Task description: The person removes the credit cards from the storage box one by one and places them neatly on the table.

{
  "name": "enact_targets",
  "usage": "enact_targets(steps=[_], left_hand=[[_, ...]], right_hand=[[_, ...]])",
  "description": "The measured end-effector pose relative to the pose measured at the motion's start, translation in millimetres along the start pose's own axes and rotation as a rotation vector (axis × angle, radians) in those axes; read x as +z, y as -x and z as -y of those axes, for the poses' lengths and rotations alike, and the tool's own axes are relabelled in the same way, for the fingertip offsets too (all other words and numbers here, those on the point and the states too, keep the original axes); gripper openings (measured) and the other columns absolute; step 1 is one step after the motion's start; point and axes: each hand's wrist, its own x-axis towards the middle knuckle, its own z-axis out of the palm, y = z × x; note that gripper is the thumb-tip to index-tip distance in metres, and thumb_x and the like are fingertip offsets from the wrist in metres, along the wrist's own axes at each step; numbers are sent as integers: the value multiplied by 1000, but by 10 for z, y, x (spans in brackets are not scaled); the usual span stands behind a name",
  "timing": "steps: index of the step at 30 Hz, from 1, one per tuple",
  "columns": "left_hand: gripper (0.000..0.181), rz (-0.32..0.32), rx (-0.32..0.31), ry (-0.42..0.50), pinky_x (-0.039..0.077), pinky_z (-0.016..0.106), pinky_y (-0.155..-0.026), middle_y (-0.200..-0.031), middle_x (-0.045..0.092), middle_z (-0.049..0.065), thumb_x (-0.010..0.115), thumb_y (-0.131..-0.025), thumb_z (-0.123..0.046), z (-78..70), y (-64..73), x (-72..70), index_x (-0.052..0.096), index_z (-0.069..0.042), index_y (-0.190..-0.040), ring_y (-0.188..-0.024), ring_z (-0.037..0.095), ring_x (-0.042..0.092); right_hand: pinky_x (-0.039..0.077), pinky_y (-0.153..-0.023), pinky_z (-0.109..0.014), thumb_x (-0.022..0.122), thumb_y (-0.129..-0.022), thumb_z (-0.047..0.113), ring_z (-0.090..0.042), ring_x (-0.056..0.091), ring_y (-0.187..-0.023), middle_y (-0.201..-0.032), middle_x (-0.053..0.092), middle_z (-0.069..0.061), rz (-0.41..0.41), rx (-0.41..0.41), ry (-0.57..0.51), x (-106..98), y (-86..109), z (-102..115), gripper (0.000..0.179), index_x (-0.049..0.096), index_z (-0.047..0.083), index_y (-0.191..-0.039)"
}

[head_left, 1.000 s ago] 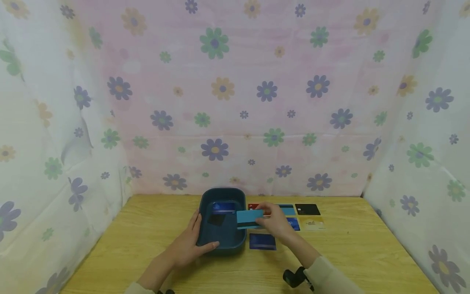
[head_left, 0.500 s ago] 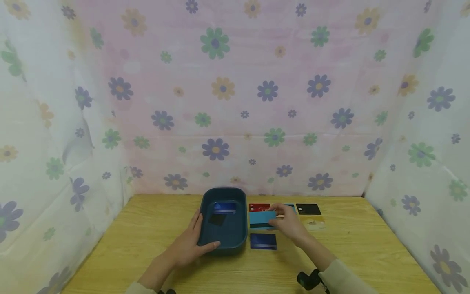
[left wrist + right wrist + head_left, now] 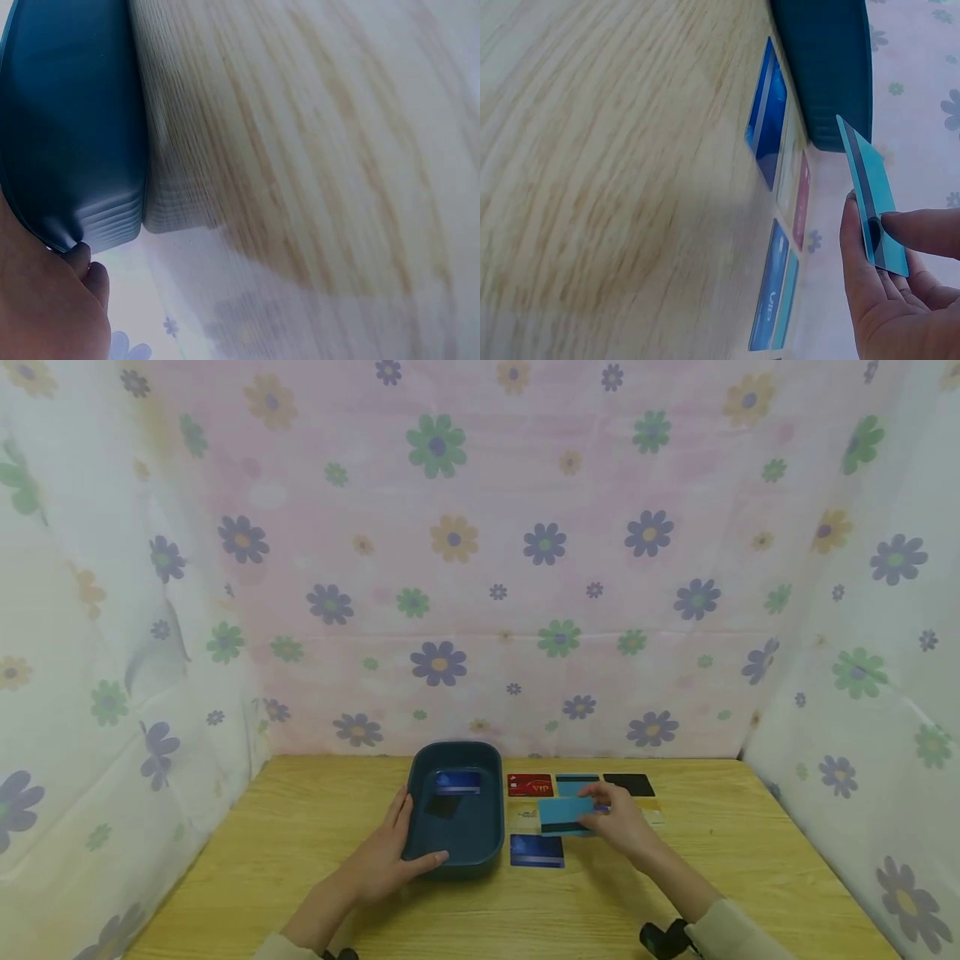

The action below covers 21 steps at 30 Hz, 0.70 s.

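Note:
My right hand [image 3: 624,820] pinches a light blue card with a black stripe [image 3: 559,812] between thumb and fingers, raised above the laid-out cards. In the right wrist view the card stands tilted, thumb on its striped face. My left hand [image 3: 382,860] holds the dark teal plastic bin [image 3: 495,827] at its near left corner, thumb over the near rim, fingers along the left wall. Inside the bin lie a blue card [image 3: 458,782] and a black card [image 3: 443,807]. Below the held card, a blue VIP card [image 3: 771,300] is mostly hidden in the head view.
Right of the bin, cards lie in rows: a red VIP card [image 3: 530,786], another light blue card [image 3: 576,786], a black card [image 3: 633,784], a cream card [image 3: 522,816], a gold card [image 3: 652,810] and a dark blue card [image 3: 536,851]. A floral curtain [image 3: 480,610] surrounds the wooden table [image 3: 300,827].
My right hand has moved right with the light blue card, from the bin's right rim to over the middle row of cards. The left hand and bin have stayed in place.

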Motion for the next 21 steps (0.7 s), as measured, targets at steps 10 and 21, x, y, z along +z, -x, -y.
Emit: enact_targets(steps=[10, 21], left_hand=[[121, -4, 3, 3, 31, 63, -116, -171, -8, 15, 64, -88, -72, 9, -4, 5, 1, -3, -164, -152, 46, 19], [121, -13, 10, 0, 31, 64, -115, -171, -7, 16, 64, -88, -72, 13, -4, 9, 1, -2, -164, -151, 47, 21]], right_hand=[[52, -95, -53, 71, -90, -4, -41, 51, -126, -143, 52, -28, -8, -1, 46, -80, 66, -112, 30, 64, -2, -119], [56, -82, -42, 73, -86, -6, -37, 55, -116, -128, 63, -21, -26, 73, 71, -147, 123, -260, 32, 65, -5, -117]])
